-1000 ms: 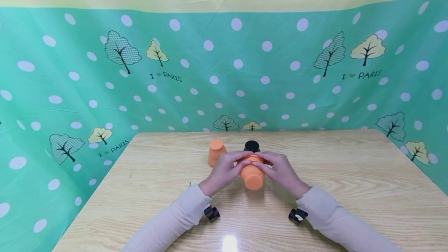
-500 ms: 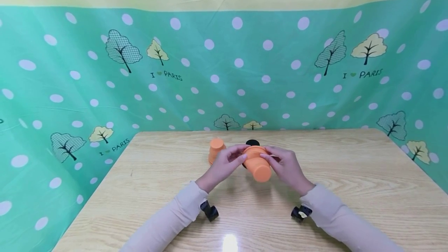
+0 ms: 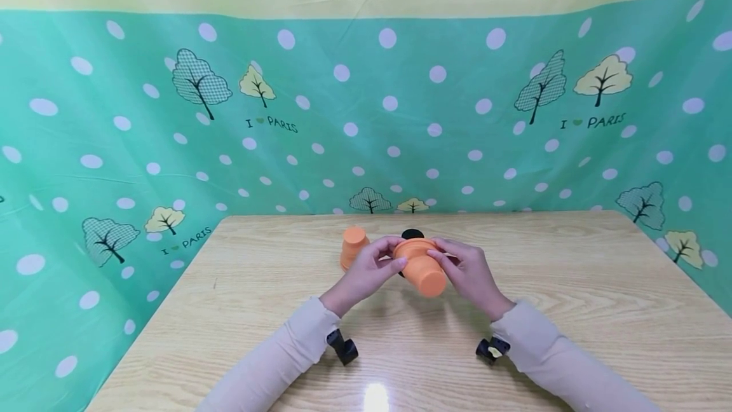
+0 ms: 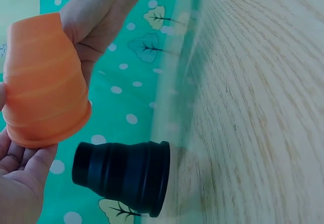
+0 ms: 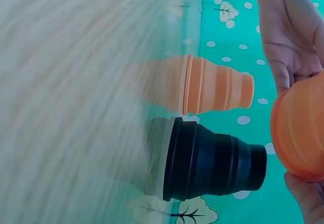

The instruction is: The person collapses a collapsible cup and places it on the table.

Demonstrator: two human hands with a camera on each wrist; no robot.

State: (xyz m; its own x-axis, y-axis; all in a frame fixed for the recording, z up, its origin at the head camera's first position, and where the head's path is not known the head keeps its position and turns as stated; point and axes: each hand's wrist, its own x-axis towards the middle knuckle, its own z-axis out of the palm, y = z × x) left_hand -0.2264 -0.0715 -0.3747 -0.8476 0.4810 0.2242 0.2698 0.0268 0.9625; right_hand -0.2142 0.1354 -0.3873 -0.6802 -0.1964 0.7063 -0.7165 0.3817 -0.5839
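An orange collapsible cup is held up off the table, tilted, its narrow base toward the person and to the right. My left hand pinches its wide rim from the left, thumb on the near side. On the other side, my right hand grips the rim with thumb and fingers. Behind the held cup, a black cup of the same stepped shape stands wide end down on the table; in the head view it is mostly covered. A second orange cup stands wide end down to its left.
The pale wood table ends at a far edge close behind the cups. A green dotted curtain hangs behind and at the sides. Small black wrist cameras sit on both wrists.
Both hands have shifted the orange cup slightly up and to the right, and its base now points more to the right. The standing cups have stayed in place.
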